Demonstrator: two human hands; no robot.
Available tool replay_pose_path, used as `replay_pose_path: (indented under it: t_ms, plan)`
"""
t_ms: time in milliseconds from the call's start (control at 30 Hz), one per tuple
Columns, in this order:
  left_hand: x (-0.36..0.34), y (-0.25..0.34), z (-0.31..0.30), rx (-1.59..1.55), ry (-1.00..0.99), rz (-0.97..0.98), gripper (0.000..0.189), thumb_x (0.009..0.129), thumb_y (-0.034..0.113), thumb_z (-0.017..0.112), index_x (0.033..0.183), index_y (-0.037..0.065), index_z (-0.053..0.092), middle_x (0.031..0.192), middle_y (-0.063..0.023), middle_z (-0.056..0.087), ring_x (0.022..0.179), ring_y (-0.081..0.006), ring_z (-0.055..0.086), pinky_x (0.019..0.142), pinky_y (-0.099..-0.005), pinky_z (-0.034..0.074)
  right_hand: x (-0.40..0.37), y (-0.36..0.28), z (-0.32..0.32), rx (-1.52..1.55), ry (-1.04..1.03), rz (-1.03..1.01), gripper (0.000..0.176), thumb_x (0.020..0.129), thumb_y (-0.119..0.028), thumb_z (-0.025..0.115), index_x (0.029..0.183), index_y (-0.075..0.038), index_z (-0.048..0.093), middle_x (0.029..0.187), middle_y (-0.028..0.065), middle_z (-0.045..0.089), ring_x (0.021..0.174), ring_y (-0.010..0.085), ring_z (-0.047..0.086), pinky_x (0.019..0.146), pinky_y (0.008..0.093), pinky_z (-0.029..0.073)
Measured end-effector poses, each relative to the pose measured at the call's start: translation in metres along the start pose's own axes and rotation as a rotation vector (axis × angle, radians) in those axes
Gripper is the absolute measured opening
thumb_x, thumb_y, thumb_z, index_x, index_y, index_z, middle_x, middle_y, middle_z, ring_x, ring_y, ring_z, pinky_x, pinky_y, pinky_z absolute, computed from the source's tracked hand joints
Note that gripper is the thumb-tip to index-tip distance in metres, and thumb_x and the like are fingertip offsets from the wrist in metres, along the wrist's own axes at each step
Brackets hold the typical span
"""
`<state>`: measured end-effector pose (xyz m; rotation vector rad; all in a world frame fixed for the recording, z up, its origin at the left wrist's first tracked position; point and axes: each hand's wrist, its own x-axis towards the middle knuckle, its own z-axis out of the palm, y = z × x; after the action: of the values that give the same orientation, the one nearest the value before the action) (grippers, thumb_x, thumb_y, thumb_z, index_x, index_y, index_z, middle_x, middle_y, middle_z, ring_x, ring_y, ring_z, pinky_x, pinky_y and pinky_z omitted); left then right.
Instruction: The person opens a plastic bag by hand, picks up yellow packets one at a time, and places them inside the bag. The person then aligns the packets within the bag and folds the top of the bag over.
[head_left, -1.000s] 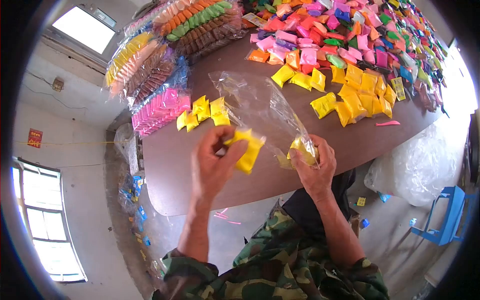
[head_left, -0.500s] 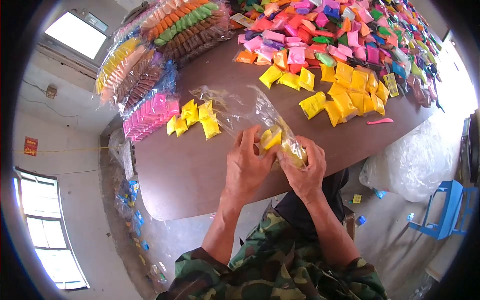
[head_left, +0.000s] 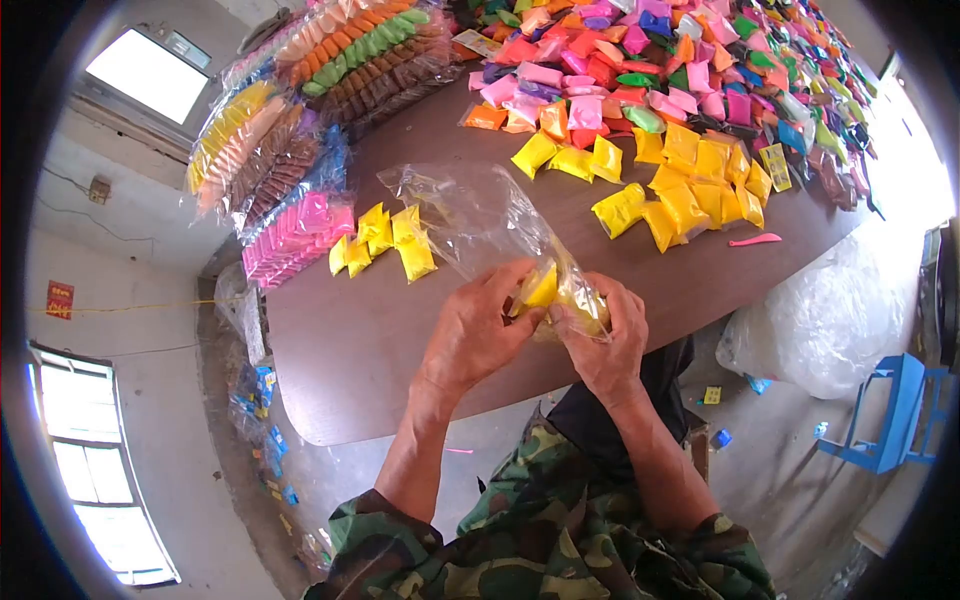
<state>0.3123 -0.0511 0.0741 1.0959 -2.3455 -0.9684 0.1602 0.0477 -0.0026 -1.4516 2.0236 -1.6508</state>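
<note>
Over the front of the brown table, both my hands work at a clear plastic bag (head_left: 475, 205) with yellow packets in its lower end. My left hand (head_left: 478, 325) curls its fingers and thumb around a yellow packet (head_left: 542, 287) at the bag's side; film partly covers it. The bottom corner of the bag is gripped by my right hand (head_left: 608, 340), thumb on top. Beyond my hands, the bag's loose upper part spreads over the table. Left of it lie several small yellow packets (head_left: 414, 245).
A heap of yellow packets (head_left: 690, 190) lies at the right, beside a pink plastic knife (head_left: 755, 240). Behind is a big pile of multicoloured packets (head_left: 640, 75). Filled bags (head_left: 300, 150) are stacked at the left. A blue stool (head_left: 885, 415) stands on the floor.
My left hand has moved slightly left and its fingers have lowered around the yellow packet. The bag's upper part lies more spread out. My right hand keeps its grip.
</note>
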Motion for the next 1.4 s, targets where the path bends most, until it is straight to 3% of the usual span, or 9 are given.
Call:
replay_pose_path:
  t_ms: [267,333,467,567,633,867,1067,1267,1400]
  plan:
    - [0.002,-0.018,-0.004,-0.124,-0.046,-0.006,0.055,0.089,0.008,0.081,0.14,0.003,0.063,0.119,-0.0184,0.075,0.094,-0.0209,0.074,0.08,-0.0344,0.063,0.0,0.002,0.0,0.012,-0.013,-0.007,0.056,0.081,-0.022,0.09,0.13,-0.007,0.067,0.122,0.0112,0.075,0.109,0.0285,0.07,0.101,0.044,0.046]
    - [0.004,-0.018,-0.003,-0.102,-0.036,-0.012,0.055,0.089,0.008,0.081,0.141,0.003,0.062,0.118,-0.0195,0.075,0.095,-0.0231,0.075,0.08,-0.0349,0.063,0.001,-0.002,-0.001,0.012,-0.015,0.007,0.051,0.085,-0.023,0.088,0.129,-0.006,0.069,0.124,0.0126,0.074,0.112,0.0313,0.068,0.102,0.0418,0.048]
    - [0.005,-0.01,0.01,-0.026,0.033,0.068,0.053,0.088,0.005,0.08,0.138,0.001,0.062,0.112,-0.0217,0.074,0.093,-0.029,0.075,0.079,-0.0369,0.063,0.001,0.001,-0.002,-0.01,-0.052,-0.037,0.068,0.08,-0.026,0.092,0.138,-0.006,0.064,0.127,0.0129,0.073,0.114,0.0275,0.07,0.104,0.046,0.045]
    - [0.001,-0.015,0.016,-0.034,0.028,0.088,0.048,0.091,0.007,0.078,0.135,0.002,0.061,0.126,-0.0242,0.07,0.106,-0.0399,0.073,0.088,-0.043,0.06,0.004,-0.005,-0.006,0.0,-0.071,-0.07,0.073,0.078,-0.028,0.093,0.14,-0.004,0.063,0.13,0.0156,0.072,0.119,0.0298,0.069,0.107,0.0466,0.045]
    - [0.001,-0.016,0.014,-0.018,0.016,0.083,0.049,0.09,0.006,0.078,0.136,0.002,0.061,0.126,-0.0238,0.07,0.107,-0.0397,0.073,0.088,-0.0427,0.06,0.005,-0.003,-0.006,0.003,-0.073,-0.092,0.076,0.077,-0.03,0.094,0.141,-0.002,0.062,0.131,0.017,0.071,0.123,0.0314,0.067,0.109,0.0468,0.044]
    - [0.009,-0.01,-0.002,-0.12,-0.136,0.001,0.056,0.089,0.002,0.074,0.143,0.004,0.059,0.128,-0.0219,0.071,0.107,-0.039,0.073,0.088,-0.04,0.061,0.004,-0.001,-0.005,-0.005,-0.106,-0.069,0.076,0.076,-0.026,0.094,0.141,-0.003,0.062,0.133,0.0169,0.071,0.126,0.0324,0.066,0.11,0.0465,0.045]
    - [0.02,-0.024,-0.013,-0.051,-0.217,0.218,0.059,0.086,-0.002,0.065,0.144,0.007,0.059,0.127,-0.0206,0.072,0.109,-0.0366,0.072,0.091,-0.0407,0.059,0.003,-0.001,-0.005,0.019,-0.107,-0.048,0.072,0.074,-0.024,0.095,0.138,-0.007,0.066,0.132,0.0139,0.073,0.123,0.0306,0.068,0.109,0.0455,0.045]
    - [0.024,-0.02,-0.022,-0.065,-0.319,0.15,0.056,0.087,0.0,0.063,0.142,0.006,0.06,0.126,-0.0217,0.072,0.112,-0.0378,0.071,0.093,-0.0417,0.059,0.005,-0.002,-0.006,0.022,-0.116,-0.06,0.069,0.073,-0.02,0.096,0.135,-0.008,0.067,0.132,0.012,0.073,0.123,0.0297,0.068,0.108,0.0446,0.046]
    - [0.027,-0.018,-0.02,-0.073,-0.259,0.114,0.052,0.091,0.006,0.066,0.142,0.006,0.059,0.118,-0.0237,0.072,0.104,-0.0396,0.072,0.089,-0.0439,0.058,0.005,-0.003,-0.006,0.005,-0.119,-0.063,0.07,0.072,-0.019,0.096,0.135,-0.009,0.067,0.132,0.0115,0.073,0.124,0.0294,0.068,0.108,0.0435,0.045]
